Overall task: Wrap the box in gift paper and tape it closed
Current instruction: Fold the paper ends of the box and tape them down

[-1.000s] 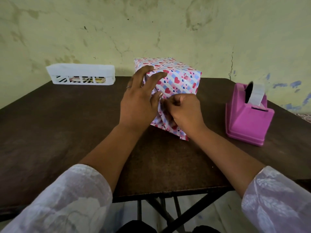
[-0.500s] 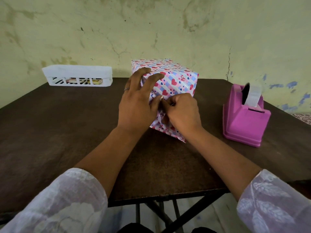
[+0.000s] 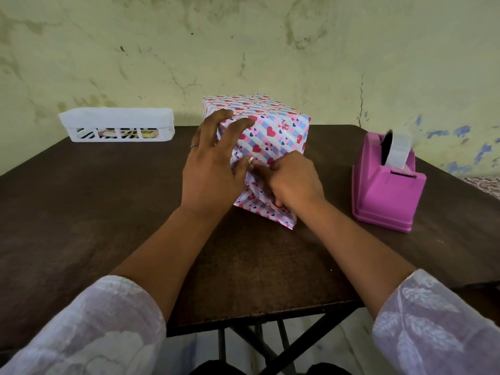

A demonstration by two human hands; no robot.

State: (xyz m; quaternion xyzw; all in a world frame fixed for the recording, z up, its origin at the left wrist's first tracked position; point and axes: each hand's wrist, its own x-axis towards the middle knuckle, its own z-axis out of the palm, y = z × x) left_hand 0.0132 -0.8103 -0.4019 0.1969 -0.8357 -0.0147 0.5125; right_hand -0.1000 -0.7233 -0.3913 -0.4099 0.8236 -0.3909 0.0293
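Since a second earlier, right hand slid lower, pinching the near flap of the heart-print paper-wrapped box; left hand stayed spread on top; flap untaped.

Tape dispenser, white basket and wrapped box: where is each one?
Tape dispenser (image 3: 384, 196): head view, pink sloped front.
White basket (image 3: 116, 119): head view, solid upper wall.
Wrapped box (image 3: 273, 131): head view, heart-patterned near face.

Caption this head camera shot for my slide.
Both hands, left and right, fold heart-print paper on the box beside a pink tape dispenser.
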